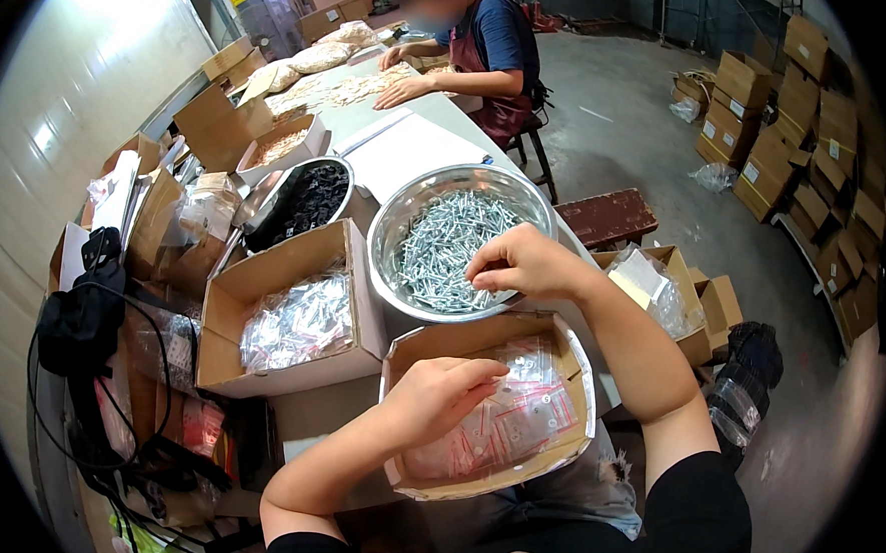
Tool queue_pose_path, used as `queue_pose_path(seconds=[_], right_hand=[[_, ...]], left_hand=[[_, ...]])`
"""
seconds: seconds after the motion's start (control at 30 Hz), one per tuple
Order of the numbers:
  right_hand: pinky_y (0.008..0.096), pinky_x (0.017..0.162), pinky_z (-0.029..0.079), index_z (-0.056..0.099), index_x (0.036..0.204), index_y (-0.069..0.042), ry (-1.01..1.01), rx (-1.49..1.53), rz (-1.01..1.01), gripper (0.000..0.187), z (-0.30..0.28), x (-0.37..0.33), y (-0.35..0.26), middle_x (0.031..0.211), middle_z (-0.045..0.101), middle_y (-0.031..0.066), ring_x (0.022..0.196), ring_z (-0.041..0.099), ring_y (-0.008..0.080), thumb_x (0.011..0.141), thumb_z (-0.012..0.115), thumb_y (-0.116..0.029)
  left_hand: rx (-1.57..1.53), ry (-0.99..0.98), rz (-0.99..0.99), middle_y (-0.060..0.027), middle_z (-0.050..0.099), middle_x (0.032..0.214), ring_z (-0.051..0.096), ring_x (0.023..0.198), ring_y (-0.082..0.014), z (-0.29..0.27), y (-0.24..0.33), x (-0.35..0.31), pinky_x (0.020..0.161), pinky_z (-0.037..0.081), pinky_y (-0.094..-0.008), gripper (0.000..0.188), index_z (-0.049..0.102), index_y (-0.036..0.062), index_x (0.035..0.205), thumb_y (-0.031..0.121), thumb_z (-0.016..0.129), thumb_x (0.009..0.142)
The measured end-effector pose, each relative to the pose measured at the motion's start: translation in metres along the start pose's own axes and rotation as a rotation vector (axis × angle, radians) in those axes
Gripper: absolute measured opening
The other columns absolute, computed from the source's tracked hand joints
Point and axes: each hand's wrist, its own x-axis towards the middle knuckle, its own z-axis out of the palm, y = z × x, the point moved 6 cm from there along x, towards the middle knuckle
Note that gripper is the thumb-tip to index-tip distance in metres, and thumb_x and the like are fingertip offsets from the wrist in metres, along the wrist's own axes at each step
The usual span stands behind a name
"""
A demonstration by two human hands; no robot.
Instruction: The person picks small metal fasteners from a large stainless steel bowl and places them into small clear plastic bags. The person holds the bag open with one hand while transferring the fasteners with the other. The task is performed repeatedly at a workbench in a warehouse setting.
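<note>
Cluttered table [461, 123], right hand [512, 260] over bowl [390, 214] of silvery screws [445, 239]

Beyond my right hand [524, 261] I see a co-worker [503, 39] in a blue shirt, well apart; to its right, a dark-red bench [606, 220] and, much farther, cardboard cartons [743, 82] in stacks. Far left of my left hand [439, 398] hangs a black bag [80, 328].
</note>
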Motion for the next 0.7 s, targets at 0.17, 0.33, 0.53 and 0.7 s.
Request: queue_pose_path(seconds=[0.17, 0.33, 0.53, 0.7], right_hand=[[0.0246, 0.069, 0.051, 0.070, 0.103, 0.001, 0.036, 0.154, 0.065, 0.021, -0.004, 0.000, 0.005, 0.084, 0.070, 0.0064, 0.075, 0.063, 0.0095, 0.083, 0.066, -0.003], [0.0230, 0.066, 0.049, 0.069, 0.105, 0.001, 0.010, 0.262, 0.070, 0.022, -0.004, 0.002, 0.009, 0.086, 0.069, 0.0044, 0.075, 0.061, 0.0080, 0.084, 0.062, -0.001], [0.0221, 0.064, 0.050, 0.068, 0.108, 0.001, -0.008, 0.404, 0.171, 0.023, -0.004, 0.000, 0.011, 0.088, 0.068, 0.0044, 0.074, 0.062, 0.0081, 0.087, 0.060, -0.004], [0.0220, 0.065, 0.051, 0.065, 0.109, 0.001, -0.022, 0.533, 0.185, 0.021, -0.004, 0.000, 0.014, 0.090, 0.067, 0.0049, 0.074, 0.063, 0.0084, 0.090, 0.060, -0.006]], left_hand=[[-0.101, 0.108, -0.120, -0.0147, 0.071, 0.090, 0.070, 0.082, -0.0267, -0.008, -0.010, -0.002, 0.071, 0.055, -0.0330, 0.021, 0.065, 0.0013, 0.105, 0.006, 0.067, 0.084], [-0.278, 0.118, -0.340, -0.0128, 0.070, 0.084, 0.069, 0.074, -0.0198, -0.010, -0.023, -0.006, 0.066, 0.054, -0.0292, 0.013, 0.069, 0.0000, 0.093, 0.003, 0.072, 0.081], [-0.067, 0.105, -0.262, -0.0109, 0.069, 0.079, 0.065, 0.068, -0.0153, -0.020, -0.021, -0.003, 0.064, 0.052, -0.0267, 0.010, 0.070, 0.0003, 0.091, 0.001, 0.072, 0.081], [-0.092, 0.197, -0.157, -0.0097, 0.068, 0.082, 0.065, 0.072, -0.0147, -0.016, -0.025, -0.002, 0.065, 0.051, -0.0273, 0.013, 0.069, -0.0001, 0.098, 0.004, 0.067, 0.086]])
